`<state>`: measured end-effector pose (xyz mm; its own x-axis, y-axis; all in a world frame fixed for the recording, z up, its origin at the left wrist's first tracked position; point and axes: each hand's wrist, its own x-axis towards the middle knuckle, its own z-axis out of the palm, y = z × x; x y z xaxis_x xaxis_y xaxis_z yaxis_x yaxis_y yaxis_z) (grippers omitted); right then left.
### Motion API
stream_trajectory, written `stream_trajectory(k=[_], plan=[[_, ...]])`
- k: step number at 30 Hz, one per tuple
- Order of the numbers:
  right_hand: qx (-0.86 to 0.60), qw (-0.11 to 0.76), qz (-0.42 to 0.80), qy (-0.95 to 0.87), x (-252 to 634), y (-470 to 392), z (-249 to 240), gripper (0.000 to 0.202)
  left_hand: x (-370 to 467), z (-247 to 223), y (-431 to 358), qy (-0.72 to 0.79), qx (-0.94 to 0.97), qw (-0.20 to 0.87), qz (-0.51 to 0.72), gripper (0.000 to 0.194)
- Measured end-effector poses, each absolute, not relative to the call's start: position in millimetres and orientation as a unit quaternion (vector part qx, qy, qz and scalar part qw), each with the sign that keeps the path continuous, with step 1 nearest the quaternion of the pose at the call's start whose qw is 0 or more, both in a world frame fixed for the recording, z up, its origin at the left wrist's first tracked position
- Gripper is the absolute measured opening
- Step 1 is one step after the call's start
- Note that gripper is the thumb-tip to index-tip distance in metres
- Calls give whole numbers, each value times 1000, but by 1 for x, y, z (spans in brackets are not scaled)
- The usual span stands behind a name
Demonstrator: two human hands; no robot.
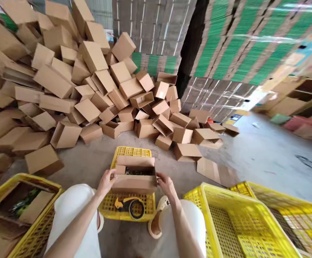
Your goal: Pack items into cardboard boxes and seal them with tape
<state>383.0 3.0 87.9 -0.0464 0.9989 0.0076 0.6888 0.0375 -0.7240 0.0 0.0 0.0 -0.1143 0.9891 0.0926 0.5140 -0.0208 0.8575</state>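
Note:
An open cardboard box [135, 183] with raised flaps rests on an upturned yellow crate [126, 152] between my knees. Dark items, too small to make out, lie inside it. At the box's left end, my left hand [107, 182] grips the cardboard with bent fingers. My right hand [166, 184] holds the opposite end, its fingers against the side wall. Nearer to me on the crate lies a tape dispenser [126, 204] with a yellow part and a dark roll.
A large heap of cardboard boxes [91, 89] fills the left and far side. Yellow crates [206, 215] stand at the right. Another yellow crate [41, 218], at the left, holds an open box. Stacked flattened cardboard [217, 43] rises behind.

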Motion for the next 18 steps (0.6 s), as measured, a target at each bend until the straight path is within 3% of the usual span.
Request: stream_trajectory(k=[7, 9, 14, 18], plan=[[-641, 256, 230, -686, 358, -1, 72, 23, 4, -5, 3, 670, 543, 312, 398, 72], [-653, 252, 215, -681, 354, 7, 67, 35, 4, -6, 4, 676, 514, 350, 396, 78], [-677, 243, 216, -661, 347, 44, 57, 99, 5, -8, 5, 672, 487, 399, 390, 78], [-685, 241, 212, -654, 344, 68, 55, 111, 7, -6, 5, 661, 486, 415, 393, 78]])
